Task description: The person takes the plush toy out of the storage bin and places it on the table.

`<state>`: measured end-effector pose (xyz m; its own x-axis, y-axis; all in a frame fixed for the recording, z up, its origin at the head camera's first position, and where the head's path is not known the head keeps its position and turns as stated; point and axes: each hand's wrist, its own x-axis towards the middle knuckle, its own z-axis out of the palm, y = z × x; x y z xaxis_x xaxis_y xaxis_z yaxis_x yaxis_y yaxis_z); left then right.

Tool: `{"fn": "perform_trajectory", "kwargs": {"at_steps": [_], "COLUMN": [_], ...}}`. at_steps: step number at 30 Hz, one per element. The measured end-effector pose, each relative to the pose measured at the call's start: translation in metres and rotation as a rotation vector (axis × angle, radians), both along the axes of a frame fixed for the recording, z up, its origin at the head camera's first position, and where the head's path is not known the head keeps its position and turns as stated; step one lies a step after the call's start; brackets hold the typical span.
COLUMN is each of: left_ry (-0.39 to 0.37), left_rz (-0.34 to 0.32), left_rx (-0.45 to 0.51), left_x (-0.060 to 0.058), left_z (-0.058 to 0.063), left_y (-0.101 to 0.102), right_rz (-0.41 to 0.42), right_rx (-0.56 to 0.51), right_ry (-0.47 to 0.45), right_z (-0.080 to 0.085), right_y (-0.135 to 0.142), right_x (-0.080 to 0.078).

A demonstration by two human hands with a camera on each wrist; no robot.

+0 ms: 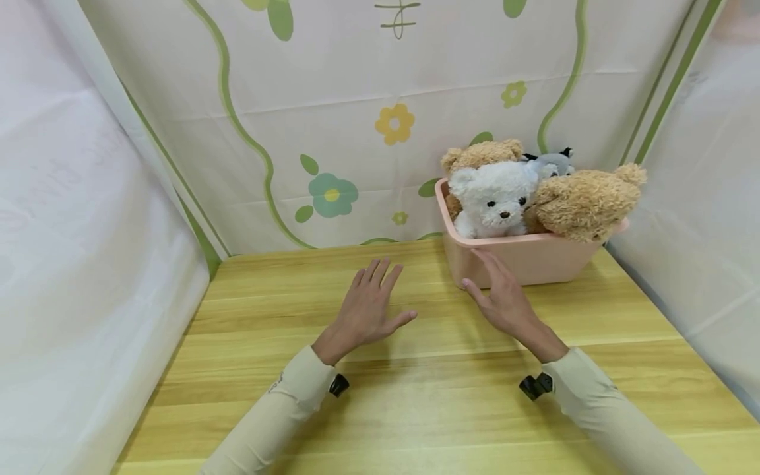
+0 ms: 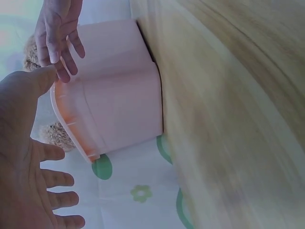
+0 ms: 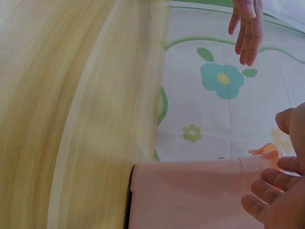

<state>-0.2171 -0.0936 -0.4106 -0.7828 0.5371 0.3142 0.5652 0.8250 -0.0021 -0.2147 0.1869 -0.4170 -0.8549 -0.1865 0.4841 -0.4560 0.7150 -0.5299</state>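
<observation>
My left hand (image 1: 367, 307) hovers over the wooden table, fingers straight and thumb spread, holding nothing. My right hand (image 1: 503, 297), also empty with fingers extended, is in front of a pink bin (image 1: 522, 260) near its left front corner. The bin stands at the back right of the table. A white teddy bear (image 1: 495, 201) sits in it at the front left, facing me. Beside it a tan plush toy (image 1: 588, 204) leans over the right rim. Behind are another tan plush (image 1: 483, 155) and a grey plush (image 1: 552, 163) with dark ear tips, both partly hidden.
The wood-grain table (image 1: 415, 409) reaches back to a white curtain (image 1: 332, 86) printed with flowers and green vines. White cloth also hangs along the left and right sides. A small black device (image 1: 536, 386) sits at each wrist.
</observation>
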Motion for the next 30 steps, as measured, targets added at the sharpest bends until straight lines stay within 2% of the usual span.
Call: {"fn": "perform_trajectory", "kwargs": {"at_steps": [8,13,16,19,24,30], "left_ry": [0.060,0.077,0.076,0.085,0.113,0.108], "left_rz": [-0.026,-0.034,-0.037,-0.037,-0.047,-0.050], "left_rx": [0.023,0.035,0.041,0.038,0.052,0.059], "left_x": [-0.004,-0.005,-0.006,-0.008,-0.011,-0.013], "left_z": [0.005,0.011,0.014,0.016,0.020,0.027], "left_y": [0.003,0.005,0.008,0.010,0.013,0.017], "right_rz": [-0.020,-0.007,-0.005,-0.015,-0.070,-0.153], "right_rx": [-0.069,-0.266,-0.371,-0.409,-0.471,-0.625], "right_ry": [-0.031,-0.112,-0.113,-0.098,-0.121,-0.125], "right_z": [0.003,0.006,0.008,0.009,0.012,0.015], "right_y": [0.000,0.001,0.001,0.001,0.000,0.000], "right_x": [-0.003,-0.005,-0.006,-0.007,-0.006,-0.008]}}
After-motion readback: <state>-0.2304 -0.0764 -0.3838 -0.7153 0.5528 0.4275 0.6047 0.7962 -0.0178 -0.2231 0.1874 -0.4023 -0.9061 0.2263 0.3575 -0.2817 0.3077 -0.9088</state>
